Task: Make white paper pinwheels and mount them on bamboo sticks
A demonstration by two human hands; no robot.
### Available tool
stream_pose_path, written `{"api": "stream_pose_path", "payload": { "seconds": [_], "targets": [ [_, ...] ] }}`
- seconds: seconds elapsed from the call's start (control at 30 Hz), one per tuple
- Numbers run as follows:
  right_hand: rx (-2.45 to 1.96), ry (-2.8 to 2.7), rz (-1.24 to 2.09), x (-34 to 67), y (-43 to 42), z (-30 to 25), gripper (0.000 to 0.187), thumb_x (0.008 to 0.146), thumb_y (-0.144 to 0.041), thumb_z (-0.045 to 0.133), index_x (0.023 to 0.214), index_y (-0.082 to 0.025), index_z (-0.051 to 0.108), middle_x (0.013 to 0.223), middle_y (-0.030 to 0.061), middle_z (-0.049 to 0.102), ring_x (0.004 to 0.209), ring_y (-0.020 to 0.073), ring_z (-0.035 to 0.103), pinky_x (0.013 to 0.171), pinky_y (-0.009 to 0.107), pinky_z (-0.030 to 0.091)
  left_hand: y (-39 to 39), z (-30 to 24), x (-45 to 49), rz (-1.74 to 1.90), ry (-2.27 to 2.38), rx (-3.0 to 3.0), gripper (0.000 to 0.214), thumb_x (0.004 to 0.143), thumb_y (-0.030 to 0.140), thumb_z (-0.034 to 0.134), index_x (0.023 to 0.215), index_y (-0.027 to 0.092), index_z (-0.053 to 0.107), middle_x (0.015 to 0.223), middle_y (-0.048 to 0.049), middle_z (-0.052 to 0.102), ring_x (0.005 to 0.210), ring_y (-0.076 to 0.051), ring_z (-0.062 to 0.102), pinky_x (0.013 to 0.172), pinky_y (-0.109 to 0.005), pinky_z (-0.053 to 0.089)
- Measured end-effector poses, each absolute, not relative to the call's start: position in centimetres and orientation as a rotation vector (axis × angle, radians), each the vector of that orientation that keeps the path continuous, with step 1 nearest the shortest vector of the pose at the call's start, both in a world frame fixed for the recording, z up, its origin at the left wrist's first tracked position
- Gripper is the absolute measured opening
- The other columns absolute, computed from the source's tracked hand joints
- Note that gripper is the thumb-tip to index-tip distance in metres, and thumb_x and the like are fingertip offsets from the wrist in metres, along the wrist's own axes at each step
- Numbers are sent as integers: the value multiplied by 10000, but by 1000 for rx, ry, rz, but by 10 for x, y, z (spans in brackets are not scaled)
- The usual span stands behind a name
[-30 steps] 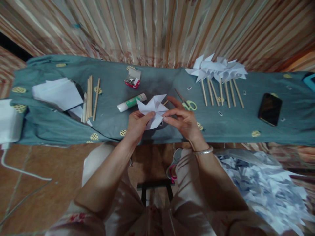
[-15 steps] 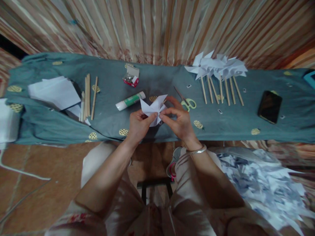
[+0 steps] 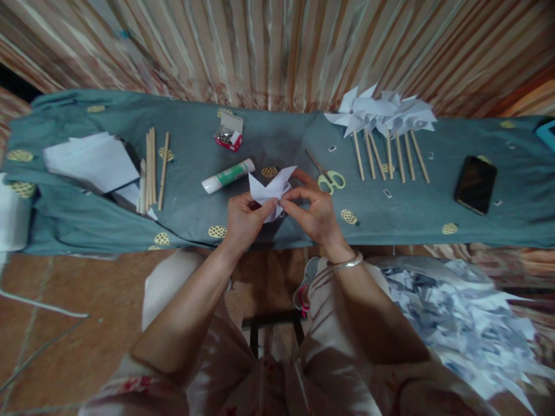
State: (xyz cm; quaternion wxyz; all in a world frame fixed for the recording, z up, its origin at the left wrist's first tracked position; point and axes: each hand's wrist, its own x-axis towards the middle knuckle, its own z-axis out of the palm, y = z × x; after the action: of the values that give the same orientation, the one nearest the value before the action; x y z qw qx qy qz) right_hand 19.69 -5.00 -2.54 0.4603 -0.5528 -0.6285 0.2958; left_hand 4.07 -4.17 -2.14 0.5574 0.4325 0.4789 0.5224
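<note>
A white paper pinwheel, its points folded in toward the middle, is held between both hands just above the table. My left hand is closed on its left side, thumb pressed near the centre. With thumb and index finger, my right hand pinches the paper at the centre from the right; its other fingers reach behind the paper. Whether a pin sits between the fingertips is too small to tell. Beyond my left hand lies a white and green glue stick. Green-handled scissors rest just past my right hand.
A small red box of metal pins stands open at the back. Leftward lie wooden sticks and white paper sheets. Finished pinwheels on sticks and a phone are to the right. A pile of paper pieces sits below, right.
The right fingertips have shifted slightly at the pinwheel's centre, and its right-hand folds are drawn in a little more. The view has moved slightly.
</note>
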Motion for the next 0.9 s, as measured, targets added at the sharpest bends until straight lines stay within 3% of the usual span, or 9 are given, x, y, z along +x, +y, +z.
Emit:
{"api": "stream_pose_path", "payload": {
  "seconds": [0.47,0.63,0.77,0.9],
  "targets": [
    [-1310,-1436,761,197,-48,-27,29,772,-268,737,763,-241,739,1232,42,706,1261,229,600,1110,406,435,-38,-19,39,1255,1192,1013,203,597,273,824,774,180,794,777,-21,784,701,-180,689,709,-296,561],
    [-1277,-1143,812,223,-31,-38,73,741,-305,739,754,-235,721,1024,37,765,1010,211,700,926,372,536,-30,-14,25,1390,1187,867,159,558,260,832,670,189,745,731,-12,763,664,-149,674,699,-270,554],
    [-1398,-1185,760,232,-27,-43,79,742,-291,699,771,-222,724,834,23,764,750,180,682,762,333,551,-26,-10,13,1450,1190,814,134,547,250,800,586,198,683,679,-2,736,653,-154,671,671,-260,554],
    [-1553,-1504,576,219,-31,-40,130,812,-240,626,842,-219,751,845,34,771,772,194,690,769,332,539,-27,-7,7,1471,1194,740,130,521,241,775,574,205,662,632,14,711,627,-158,666,643,-259,555]
  ]
}}
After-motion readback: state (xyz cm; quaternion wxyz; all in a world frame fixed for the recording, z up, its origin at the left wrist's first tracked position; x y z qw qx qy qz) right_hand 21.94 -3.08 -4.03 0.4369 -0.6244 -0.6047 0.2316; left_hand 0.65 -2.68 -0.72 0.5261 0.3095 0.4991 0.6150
